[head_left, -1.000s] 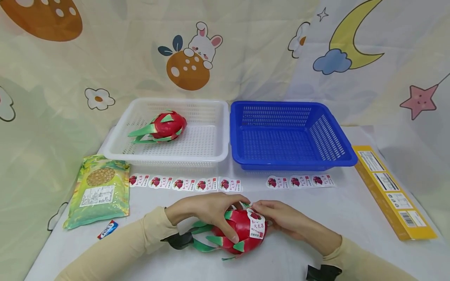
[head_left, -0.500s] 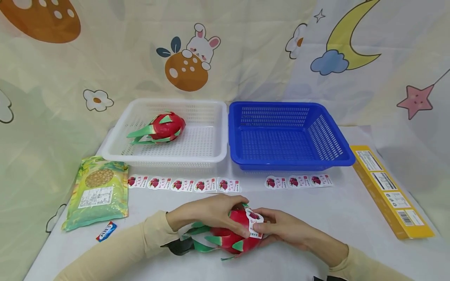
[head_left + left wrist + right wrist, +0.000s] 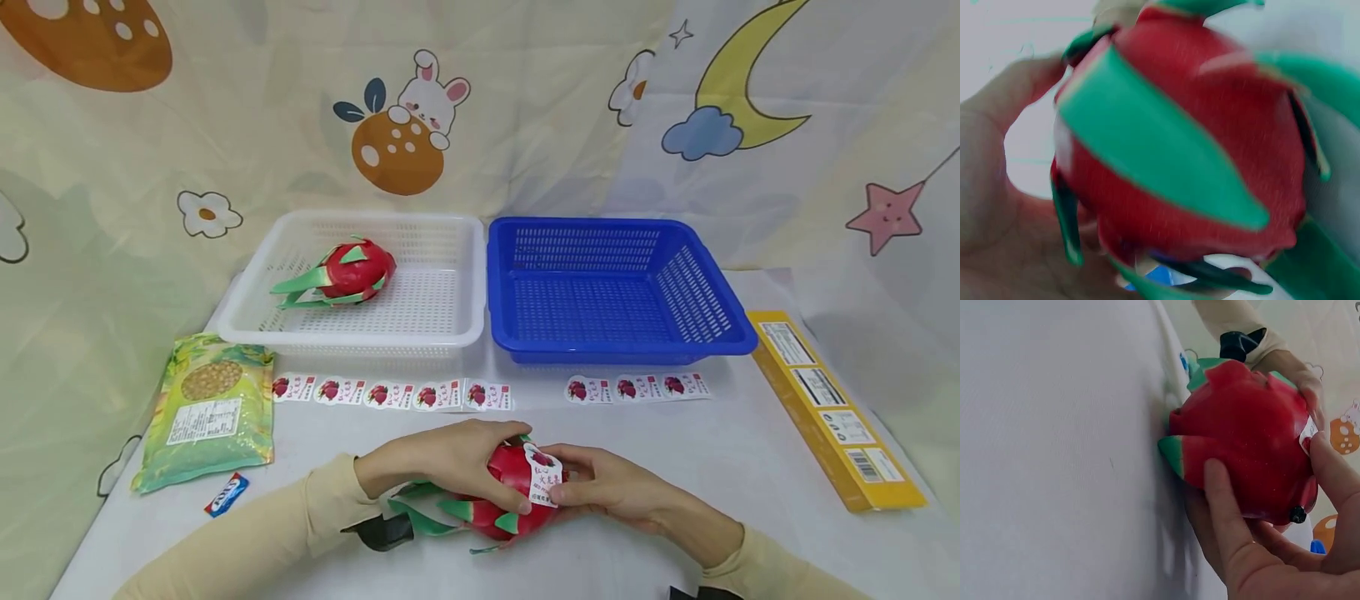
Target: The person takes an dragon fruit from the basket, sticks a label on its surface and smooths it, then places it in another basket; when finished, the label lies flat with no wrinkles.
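A red dragon fruit with green-tipped scales [image 3: 512, 468] is held between both hands, low over the front of the white table. My left hand [image 3: 465, 457] grips it from the left, thumb across its front and fingers over the far side. In the left wrist view, a broad green scale crosses the red skin [image 3: 1241, 125]. A white printed sticker [image 3: 545, 477] lies on the fruit's right part. My right hand [image 3: 626, 492] holds the right end, its thumb at the sticker's lower right edge. In the right wrist view, other fingers [image 3: 1225, 500] press the fruit's skin.
Behind stand a white basket [image 3: 450, 340] with another dragon fruit [image 3: 358, 271] in it, and a blue basket [image 3: 622, 346]. Sticker strips [image 3: 378, 395] lie in front of them. A green-yellow bag [image 3: 206, 417] and small blue packet [image 3: 227, 495] are left, a yellow box [image 3: 836, 408] right.
My right hand has moved from the sticker's upper edge down to its lower right edge, with the thumb now on the front. The left hand still holds the dragon fruit in nearly the same place.
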`<act>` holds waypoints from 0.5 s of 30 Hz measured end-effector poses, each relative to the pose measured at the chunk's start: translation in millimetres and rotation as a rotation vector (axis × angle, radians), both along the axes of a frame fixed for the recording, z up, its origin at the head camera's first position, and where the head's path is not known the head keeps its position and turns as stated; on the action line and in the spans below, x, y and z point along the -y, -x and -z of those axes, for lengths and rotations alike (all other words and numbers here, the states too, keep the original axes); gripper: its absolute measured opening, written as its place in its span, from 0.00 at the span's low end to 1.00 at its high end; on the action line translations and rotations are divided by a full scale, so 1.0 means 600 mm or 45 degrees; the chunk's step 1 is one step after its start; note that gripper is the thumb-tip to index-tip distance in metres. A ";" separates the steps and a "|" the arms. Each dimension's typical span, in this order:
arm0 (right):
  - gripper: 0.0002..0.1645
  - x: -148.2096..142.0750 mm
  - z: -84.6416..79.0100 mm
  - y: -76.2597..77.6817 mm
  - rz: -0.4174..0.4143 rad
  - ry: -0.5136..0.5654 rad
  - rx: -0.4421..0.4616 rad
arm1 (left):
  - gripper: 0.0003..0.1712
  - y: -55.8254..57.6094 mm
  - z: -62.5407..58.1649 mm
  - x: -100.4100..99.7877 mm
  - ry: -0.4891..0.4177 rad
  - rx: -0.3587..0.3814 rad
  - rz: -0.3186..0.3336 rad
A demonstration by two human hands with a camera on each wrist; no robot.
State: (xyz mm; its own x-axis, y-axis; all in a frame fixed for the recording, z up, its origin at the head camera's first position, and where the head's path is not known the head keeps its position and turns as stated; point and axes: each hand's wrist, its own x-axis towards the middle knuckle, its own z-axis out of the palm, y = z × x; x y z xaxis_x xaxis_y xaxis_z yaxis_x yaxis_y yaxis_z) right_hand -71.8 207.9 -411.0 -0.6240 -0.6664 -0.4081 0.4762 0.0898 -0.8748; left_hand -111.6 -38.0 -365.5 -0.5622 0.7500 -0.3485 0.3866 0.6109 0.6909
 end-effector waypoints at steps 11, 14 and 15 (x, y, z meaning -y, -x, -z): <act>0.32 -0.072 -0.081 0.027 0.004 -0.360 -0.438 | 0.50 0.030 0.001 0.024 -0.048 0.232 0.131; 0.30 -0.112 -0.123 0.040 0.090 -0.459 -0.638 | 0.50 0.031 0.001 0.027 -0.061 0.284 0.126; 0.29 -0.127 -0.137 0.045 0.123 -0.498 -0.710 | 0.50 0.031 0.001 0.028 -0.062 0.295 0.128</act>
State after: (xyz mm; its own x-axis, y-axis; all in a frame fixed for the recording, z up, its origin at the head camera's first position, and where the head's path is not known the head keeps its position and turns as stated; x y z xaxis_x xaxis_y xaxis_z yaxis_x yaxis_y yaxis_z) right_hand -99.1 284.4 -328.7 -0.8599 -0.4662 -0.2079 -0.0140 0.4286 -0.9034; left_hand -130.4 -55.0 -365.9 -0.3935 0.8171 -0.4213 0.2717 0.5412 0.7958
